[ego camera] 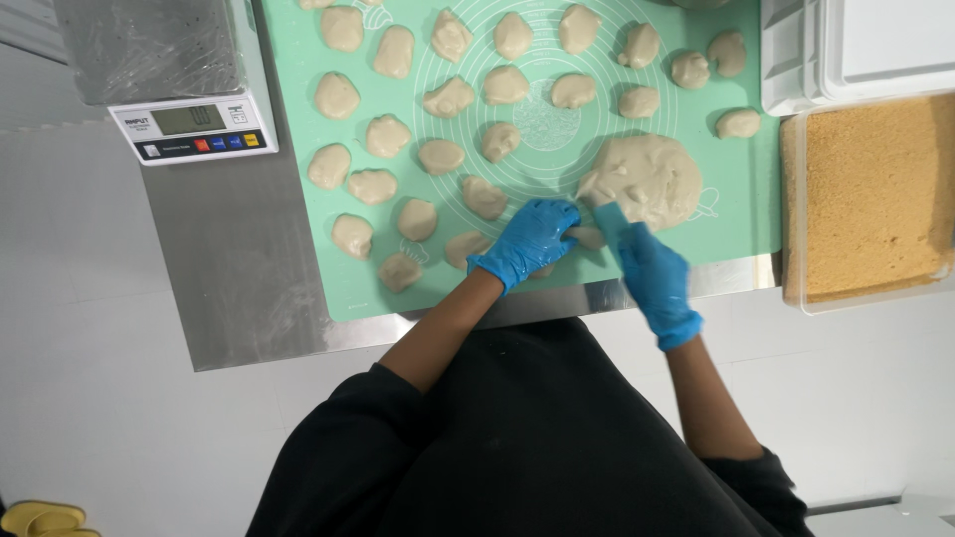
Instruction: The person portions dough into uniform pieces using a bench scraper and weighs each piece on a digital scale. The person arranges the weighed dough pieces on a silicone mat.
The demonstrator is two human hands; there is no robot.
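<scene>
A scale sits left of the green mat dotted with dough pieces. The left hand pinches a small dough lump; the right hand, fingers together, presses against the big dough mound. Pulling even portions seems wise. A crumb tray stands right.

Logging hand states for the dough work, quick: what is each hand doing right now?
Left hand: closed on a small dough piece.
Right hand: fingers extended, touching the large dough mass; no clear grip visible.

Pale dough lump on green mat; small piece pinched off beside it.
</scene>
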